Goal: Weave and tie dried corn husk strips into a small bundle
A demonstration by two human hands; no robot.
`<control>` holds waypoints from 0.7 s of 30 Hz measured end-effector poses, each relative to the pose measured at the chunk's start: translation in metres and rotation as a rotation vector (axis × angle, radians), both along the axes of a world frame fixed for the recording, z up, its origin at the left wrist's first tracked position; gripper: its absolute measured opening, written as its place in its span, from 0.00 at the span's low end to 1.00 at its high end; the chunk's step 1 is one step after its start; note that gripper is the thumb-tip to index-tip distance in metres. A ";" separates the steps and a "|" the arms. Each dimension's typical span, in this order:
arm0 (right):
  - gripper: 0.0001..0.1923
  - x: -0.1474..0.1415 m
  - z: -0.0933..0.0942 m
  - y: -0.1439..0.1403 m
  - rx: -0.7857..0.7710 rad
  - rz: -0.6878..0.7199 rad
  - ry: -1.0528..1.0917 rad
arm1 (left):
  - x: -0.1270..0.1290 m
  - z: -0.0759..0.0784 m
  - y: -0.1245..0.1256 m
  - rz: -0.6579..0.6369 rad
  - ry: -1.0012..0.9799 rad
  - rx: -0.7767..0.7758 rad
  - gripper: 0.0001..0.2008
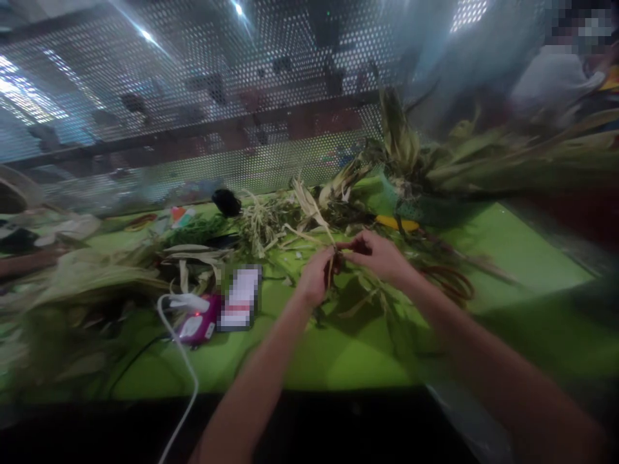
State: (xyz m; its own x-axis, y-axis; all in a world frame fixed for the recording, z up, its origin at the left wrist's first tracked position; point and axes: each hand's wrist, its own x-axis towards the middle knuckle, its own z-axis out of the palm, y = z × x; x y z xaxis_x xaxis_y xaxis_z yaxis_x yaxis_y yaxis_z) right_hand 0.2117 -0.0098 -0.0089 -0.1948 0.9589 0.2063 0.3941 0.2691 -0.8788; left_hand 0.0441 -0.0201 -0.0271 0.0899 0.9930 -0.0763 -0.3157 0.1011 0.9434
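Observation:
My left hand (316,277) and my right hand (380,254) meet over the green table (507,251). Both are pinched on a bundle of dry pale leaf strips (333,267) held between them. The strips hang below the hands and one runs up to the far left toward a loose heap of leaves (275,222). The picture is blurred, so finer detail of the bundle cannot be made out.
A pink device (198,322) with a white cable (181,361) lies at the left front. Long leaves (87,277) pile at left and back right (483,161). A yellow object (397,223), a dark round object (226,202), a perforated screen (217,96). A person (556,77) at far right.

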 end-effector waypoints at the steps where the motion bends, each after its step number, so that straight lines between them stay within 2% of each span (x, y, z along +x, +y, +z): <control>1: 0.15 0.000 -0.001 0.001 -0.009 0.037 0.009 | -0.001 0.000 0.000 -0.020 -0.008 0.013 0.11; 5: 0.13 0.001 -0.004 0.003 -0.025 0.135 -0.033 | -0.001 0.000 -0.001 -0.023 -0.012 -0.008 0.09; 9: 0.11 0.003 -0.005 0.007 0.054 0.064 -0.044 | 0.000 0.006 -0.003 -0.057 -0.051 -0.027 0.09; 13: 0.10 0.005 -0.006 0.010 0.006 0.037 -0.019 | -0.001 0.011 -0.004 -0.092 -0.134 -0.074 0.12; 16: 0.10 0.006 -0.005 0.011 -0.018 0.053 -0.001 | -0.005 0.010 -0.003 -0.102 -0.068 -0.046 0.11; 21: 0.16 0.001 0.005 0.005 -0.147 0.165 0.241 | -0.003 0.005 -0.005 -0.120 0.088 0.045 0.13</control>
